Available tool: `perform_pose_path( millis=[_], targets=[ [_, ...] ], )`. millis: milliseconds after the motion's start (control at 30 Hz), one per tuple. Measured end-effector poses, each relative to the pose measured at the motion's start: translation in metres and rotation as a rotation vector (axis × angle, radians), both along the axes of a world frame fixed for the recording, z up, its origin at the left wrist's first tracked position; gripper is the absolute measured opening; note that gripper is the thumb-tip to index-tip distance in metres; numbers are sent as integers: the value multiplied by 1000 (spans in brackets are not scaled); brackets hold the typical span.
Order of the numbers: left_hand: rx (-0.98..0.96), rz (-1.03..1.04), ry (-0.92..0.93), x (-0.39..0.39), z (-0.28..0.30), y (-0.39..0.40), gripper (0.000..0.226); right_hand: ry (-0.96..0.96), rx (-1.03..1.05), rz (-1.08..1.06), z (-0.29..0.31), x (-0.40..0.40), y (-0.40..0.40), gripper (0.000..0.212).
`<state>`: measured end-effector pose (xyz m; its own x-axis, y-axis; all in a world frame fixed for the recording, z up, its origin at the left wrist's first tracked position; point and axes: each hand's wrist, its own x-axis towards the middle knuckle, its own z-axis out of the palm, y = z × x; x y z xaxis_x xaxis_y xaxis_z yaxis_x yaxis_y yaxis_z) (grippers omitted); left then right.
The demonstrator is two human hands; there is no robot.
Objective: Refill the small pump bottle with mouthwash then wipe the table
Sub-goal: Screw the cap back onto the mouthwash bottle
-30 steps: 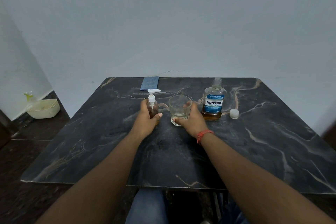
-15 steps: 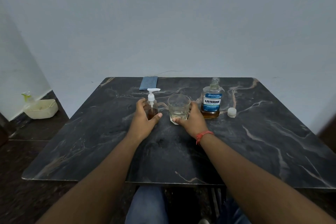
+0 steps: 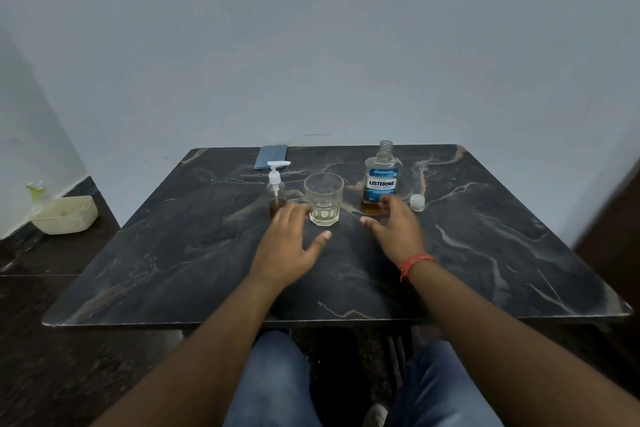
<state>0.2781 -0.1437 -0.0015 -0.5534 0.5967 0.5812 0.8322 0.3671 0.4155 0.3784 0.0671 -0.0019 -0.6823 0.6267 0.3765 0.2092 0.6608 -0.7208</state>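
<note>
Pump bottle (image 3: 276,192) just beyond my left hand (image 3: 289,243), fingers loose, right hand (image 3: 394,230) spread near Listerine bottle (image 3: 380,180), both empty

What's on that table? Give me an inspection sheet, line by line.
Surface: dark marbled table, no spill visible.
Job's things: pump bottle upright, pump on, brown liquid low inside; mouthwash bottle upright, uncapped, a little liquid left; its cap on the table to its right; blue cloth at the far edge.
Clutter: glass between the bottles, a little pale liquid at the bottom.
Hands: left hand and right hand open, fingers spread, holding nothing.
Cables: thin wire behind the table.
Surroundings: plain wall; tub on the floor to the left.
</note>
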Motion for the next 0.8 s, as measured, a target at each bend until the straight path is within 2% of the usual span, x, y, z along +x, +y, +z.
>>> perform_pose_path(
  millis=[133,267,367,600,700,800],
  targets=[
    [-81,-142,-151,32,4,37,59,-53,51,-115,4,22,27,37],
    [-48,-190,-460,48,2,81,72,-126,78,-190,4,36,53,36],
    [26,-177,-595,47,1,106,80,-191,99,-205,4,40,69,38],
    [141,-140,-752,33,5,146,90,-250,129,-153,3,27,98,34],
    [175,-113,-778,28,5,159,97,-276,155,-116,5,16,106,37],
    [192,-102,-775,23,4,169,95,-323,208,-94,5,7,114,36]
  ],
)
